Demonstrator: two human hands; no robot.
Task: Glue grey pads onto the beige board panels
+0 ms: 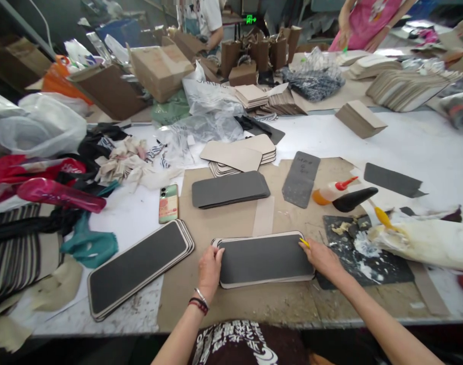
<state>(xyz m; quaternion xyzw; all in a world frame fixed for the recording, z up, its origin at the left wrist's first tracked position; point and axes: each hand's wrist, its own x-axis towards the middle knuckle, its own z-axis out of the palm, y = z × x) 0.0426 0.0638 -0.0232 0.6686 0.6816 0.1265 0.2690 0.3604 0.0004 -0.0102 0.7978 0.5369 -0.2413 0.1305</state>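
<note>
A dark grey rounded panel (265, 259) lies on a slightly larger pale-edged stack in front of me. My left hand (210, 268) pinches its left end, thumb on top. At the right end, my right hand (320, 257) holds a small yellow tool (304, 243), its fingers at the panel's upper right corner. To the left sits another pale-edged stack with a dark top (140, 266). Beyond the panel are a pile of plain grey pieces (229, 189) and a stack of beige pieces (237, 154). A marked grey template (301, 178) lies to their right.
Right of my right hand is a glue-smeared dark board (368, 271) with a yellow-handled brush (385, 219) and a red-tipped bottle (332, 192). A phone (168, 204) and fabric scraps (128, 165) lie left. Two people stand across the table.
</note>
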